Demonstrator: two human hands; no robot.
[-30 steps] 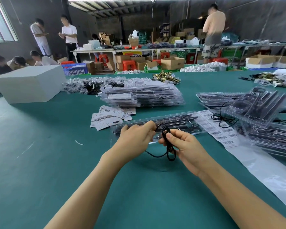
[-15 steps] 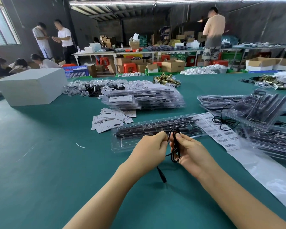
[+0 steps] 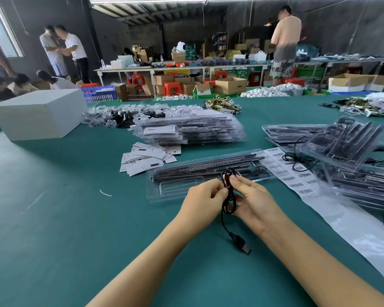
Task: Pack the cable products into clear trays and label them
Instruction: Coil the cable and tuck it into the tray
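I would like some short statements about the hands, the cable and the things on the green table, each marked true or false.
1. Both hands hold the coiled black cable. True: the left hand and the right hand both pinch it.
2. The cable's USB plug is already in the clear tray. False: it hangs below the hands, above the table.
3. The barcode label sheet lies to the right of the tray. True.
4. The white box stands at the right edge of the table. False: it stands far left.
5. A loose pile of paper cards lies beyond the tray, to the left. True.
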